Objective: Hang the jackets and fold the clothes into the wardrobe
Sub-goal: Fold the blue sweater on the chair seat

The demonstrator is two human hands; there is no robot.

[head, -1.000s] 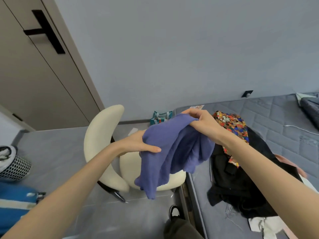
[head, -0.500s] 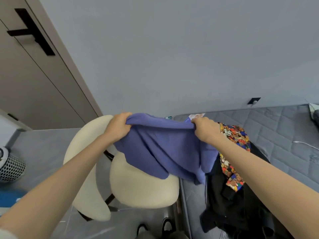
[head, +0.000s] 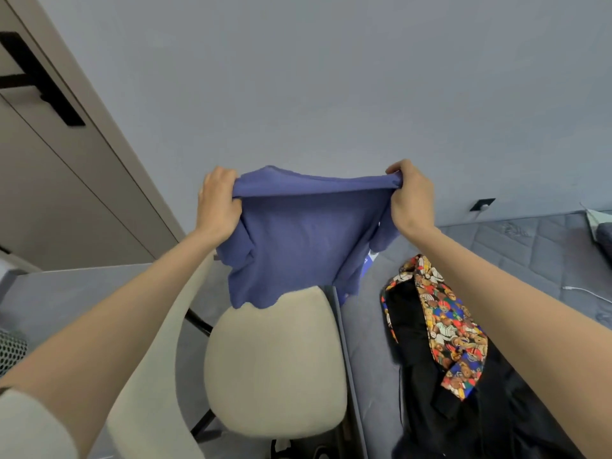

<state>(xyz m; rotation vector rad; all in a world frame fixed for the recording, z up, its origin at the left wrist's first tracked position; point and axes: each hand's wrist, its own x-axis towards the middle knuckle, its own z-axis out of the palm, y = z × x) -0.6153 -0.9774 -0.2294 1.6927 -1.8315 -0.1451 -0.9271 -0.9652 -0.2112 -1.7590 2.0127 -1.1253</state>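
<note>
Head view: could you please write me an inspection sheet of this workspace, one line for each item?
Surface: grey quilted mattress on the right, with clothes lying on it.
Job's things: purple top held up and spread out above the cream chair; black garment with a colourful patterned cloth lies crumpled on the mattress.
Clutter: mesh basket at the left edge.
Hands: left hand and right hand each grip an upper corner of the purple top.
Cables: white cable on the mattress, far right.
Surroundings: grey wall with a dark socket; beige door with a black handle on the left.
</note>
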